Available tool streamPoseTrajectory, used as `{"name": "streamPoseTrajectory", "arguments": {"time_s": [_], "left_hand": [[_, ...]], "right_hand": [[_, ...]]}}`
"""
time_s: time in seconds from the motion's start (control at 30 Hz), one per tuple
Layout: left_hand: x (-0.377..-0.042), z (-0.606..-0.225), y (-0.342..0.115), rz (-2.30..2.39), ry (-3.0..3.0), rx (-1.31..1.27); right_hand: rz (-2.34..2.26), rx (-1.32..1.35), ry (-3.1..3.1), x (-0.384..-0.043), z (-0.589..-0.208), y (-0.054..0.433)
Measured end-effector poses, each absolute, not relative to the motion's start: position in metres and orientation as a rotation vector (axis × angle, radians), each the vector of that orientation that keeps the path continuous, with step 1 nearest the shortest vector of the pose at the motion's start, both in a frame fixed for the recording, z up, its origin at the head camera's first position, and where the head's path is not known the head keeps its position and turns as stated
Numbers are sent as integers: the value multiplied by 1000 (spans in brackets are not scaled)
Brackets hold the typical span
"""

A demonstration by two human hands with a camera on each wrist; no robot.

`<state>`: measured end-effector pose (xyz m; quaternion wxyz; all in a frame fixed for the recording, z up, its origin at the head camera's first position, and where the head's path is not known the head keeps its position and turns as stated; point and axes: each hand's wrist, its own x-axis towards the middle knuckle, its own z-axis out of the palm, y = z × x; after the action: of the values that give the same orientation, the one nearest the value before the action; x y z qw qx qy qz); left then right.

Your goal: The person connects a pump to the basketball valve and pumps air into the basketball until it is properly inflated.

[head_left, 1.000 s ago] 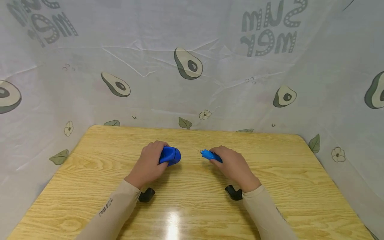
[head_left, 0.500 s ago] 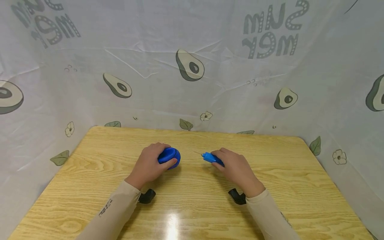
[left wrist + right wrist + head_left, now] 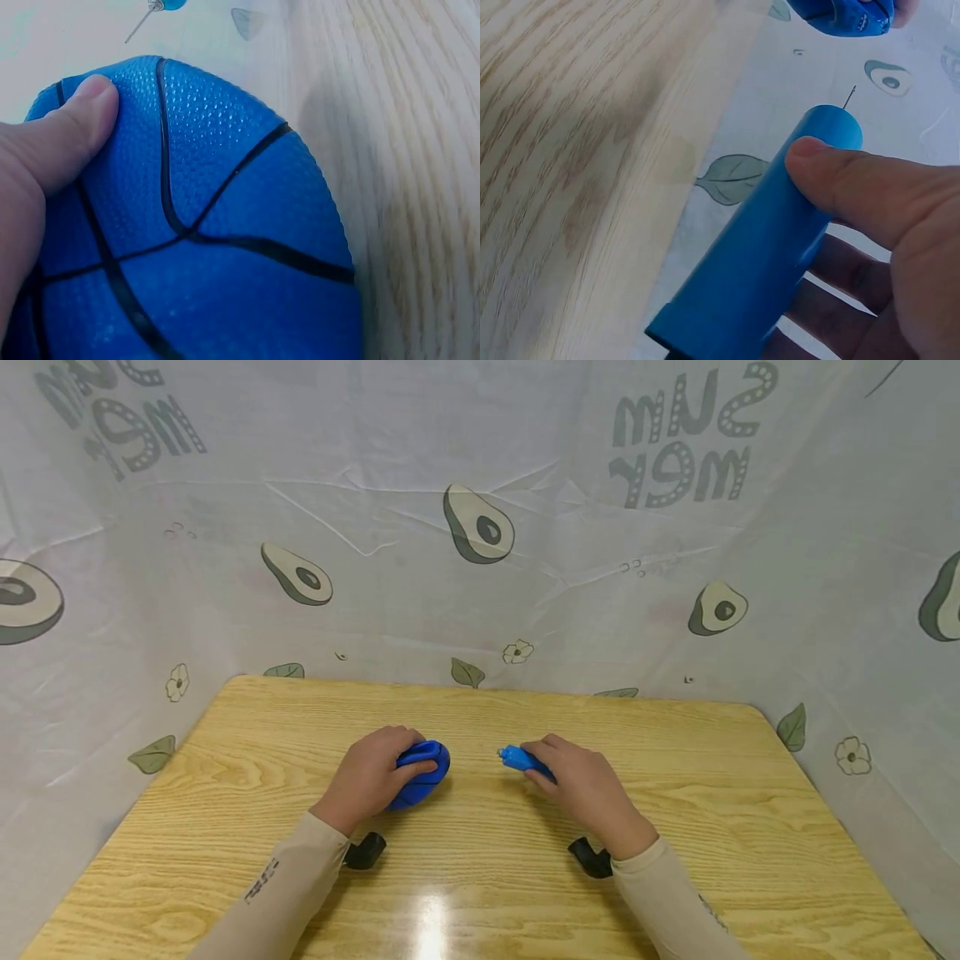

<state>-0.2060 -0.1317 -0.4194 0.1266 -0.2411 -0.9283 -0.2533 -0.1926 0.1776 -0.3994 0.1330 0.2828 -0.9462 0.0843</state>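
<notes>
My left hand (image 3: 369, 774) grips a deflated blue ball (image 3: 414, 791) with black seams like a basketball's, the thumb lying over its folded skin. Seen from the left wrist, the ball (image 3: 225, 180) has a pebbled surface and sagging sides. Across a gap to the right, my right hand (image 3: 590, 787) holds a light blue hand pump (image 3: 517, 758). In the right wrist view my thumb presses along the pump barrel (image 3: 757, 247), with the fingers behind it. A thin needle (image 3: 850, 97) sticks out of its end and points towards the ball, apart from it.
A wooden table (image 3: 480, 877) lies under both hands. Behind and at both sides hangs a pale sheet (image 3: 375, 610) printed with avocados and leaves. A black curved piece (image 3: 366, 852) shows by the left wrist and another black piece (image 3: 590, 858) by the right.
My left hand has turned the ball, so its dented hollow is replaced by a folded, seamed side. The right hand with the pump has shifted only slightly.
</notes>
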Motion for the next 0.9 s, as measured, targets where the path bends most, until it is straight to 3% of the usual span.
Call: {"name": "streamPoseTrajectory", "arguments": {"time_s": [0.9], "left_hand": [[-199, -408, -134, -562, -2488, -924]], "right_hand": [[383, 903, -2573, -189, -393, 169]]}}
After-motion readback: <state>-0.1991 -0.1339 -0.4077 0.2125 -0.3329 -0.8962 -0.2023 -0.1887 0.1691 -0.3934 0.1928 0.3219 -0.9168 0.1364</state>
